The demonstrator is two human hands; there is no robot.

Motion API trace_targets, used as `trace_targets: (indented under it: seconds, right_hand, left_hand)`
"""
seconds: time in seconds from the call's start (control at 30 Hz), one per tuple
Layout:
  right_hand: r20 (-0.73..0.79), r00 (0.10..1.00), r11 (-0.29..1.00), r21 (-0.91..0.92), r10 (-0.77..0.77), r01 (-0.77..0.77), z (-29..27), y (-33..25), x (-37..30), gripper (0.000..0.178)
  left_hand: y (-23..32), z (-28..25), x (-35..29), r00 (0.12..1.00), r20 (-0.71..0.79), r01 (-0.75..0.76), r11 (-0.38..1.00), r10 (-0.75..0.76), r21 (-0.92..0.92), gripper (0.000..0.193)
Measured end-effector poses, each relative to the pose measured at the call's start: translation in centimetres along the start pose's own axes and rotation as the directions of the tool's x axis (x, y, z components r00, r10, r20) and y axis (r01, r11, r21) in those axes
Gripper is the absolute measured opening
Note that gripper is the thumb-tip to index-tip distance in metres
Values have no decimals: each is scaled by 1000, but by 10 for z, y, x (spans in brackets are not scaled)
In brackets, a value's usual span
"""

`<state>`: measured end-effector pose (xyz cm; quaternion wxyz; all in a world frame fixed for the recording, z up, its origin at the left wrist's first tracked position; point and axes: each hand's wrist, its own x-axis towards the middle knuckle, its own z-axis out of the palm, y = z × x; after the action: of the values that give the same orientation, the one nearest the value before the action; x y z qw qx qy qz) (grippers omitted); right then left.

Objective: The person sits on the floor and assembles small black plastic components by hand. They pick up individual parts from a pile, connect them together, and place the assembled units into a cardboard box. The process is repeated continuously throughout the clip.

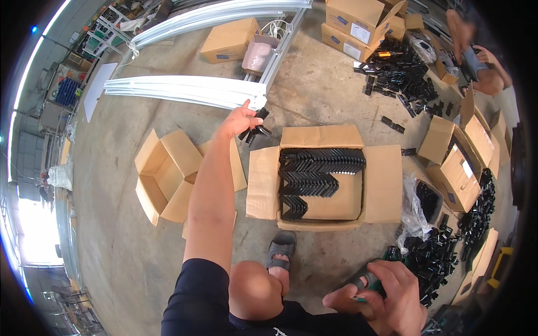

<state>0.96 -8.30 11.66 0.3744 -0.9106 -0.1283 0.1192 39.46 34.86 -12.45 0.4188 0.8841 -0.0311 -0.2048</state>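
Observation:
My left arm stretches far out over the floor. Its hand (240, 121) has thumb and finger closing around dark pieces from a small cluster of black plastic parts (256, 133), beside the end of white metal strips (185, 91). My right hand (399, 295) is low at the right, by my foot, with curled fingers; a bit of green shows at them, but what they hold is unclear. Between my arms stands an open cardboard box (383, 185). Inside, black angled parts (322, 161) lie nested in rows of different lengths, with bare cardboard at the lower right.
An open carton (154, 190) lies left of my forearm. Loose black parts (428, 260) heap at the right, beside clear plastic (413, 213). Another pile (400, 73) lies at the far right, near a person (485, 67). A metal frame (283, 47) and pink container (260, 54) stand ahead.

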Motion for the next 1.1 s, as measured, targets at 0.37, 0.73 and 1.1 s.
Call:
trace_targets:
  seconds: [0.37,0.73,1.1]
  right_hand:
    - [21,999,999,9,-37,37,-1,1,8,45]
    - [6,999,999,12,-42,42,2,-3,6,45]
    - [7,999,998,40,-39,39,-5,5,-4,42]
  left_hand:
    - [-6,-12,2,993,-71,96,995,-96,-7,29]
    - [-17,-29,-11,990,-120,64,994,-75,-93,23]
    - [-6,-298,-216,721,-691,8,997,-55,-71,27]
